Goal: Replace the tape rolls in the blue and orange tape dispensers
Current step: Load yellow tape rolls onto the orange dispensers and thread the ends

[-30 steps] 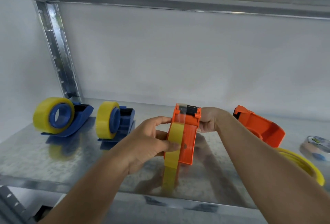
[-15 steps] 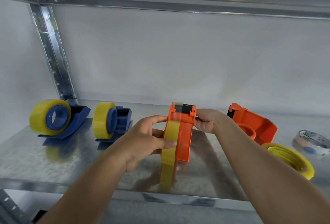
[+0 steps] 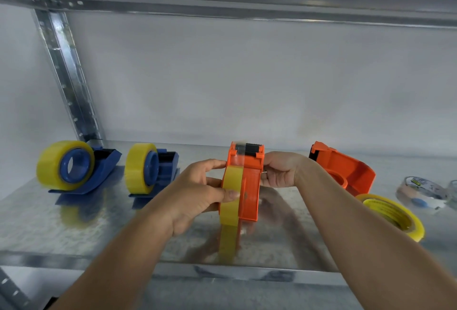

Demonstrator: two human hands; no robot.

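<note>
Orange dispenser [image 3: 249, 186] between hands; left hand [image 3: 197, 193] grips yellow roll [image 3: 231, 196]; right hand [image 3: 279, 171] clasps dispenser.

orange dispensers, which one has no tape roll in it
The right-hand orange dispenser, untouched at the back; the held orange dispenser carries a yellow roll.

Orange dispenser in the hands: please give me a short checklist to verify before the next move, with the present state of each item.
1. Left hand holds the yellow roll: ok.
2. Right hand steadies the orange dispenser: ok.
3. Tape reaches the cutter: cannot tell, blurred.
4. Roll fully seated: cannot tell.
5. Second orange dispenser loaded: not ok, empty.
6. Spare yellow roll on the shelf: ok.
</note>
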